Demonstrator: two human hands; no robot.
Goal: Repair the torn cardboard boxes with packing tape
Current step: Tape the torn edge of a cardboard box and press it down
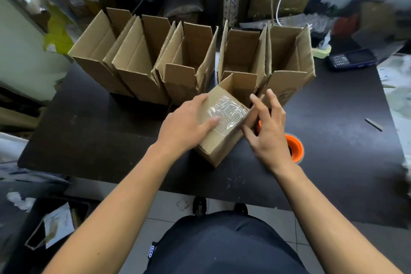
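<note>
While the left hand (pixel 184 127) lies flat on the taped box (pixel 220 127) at the table's (pixel 100 140) near middle, the loose-fingered right hand (pixel 268 131) half hides the orange tape roll (pixel 295 148) behind.

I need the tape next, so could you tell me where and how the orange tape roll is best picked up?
Judging by its pose, take the tape roll by its outer rim, from the right and above. It sits on the table at the right wrist, with the right hand and the box blocking its left side.
</note>
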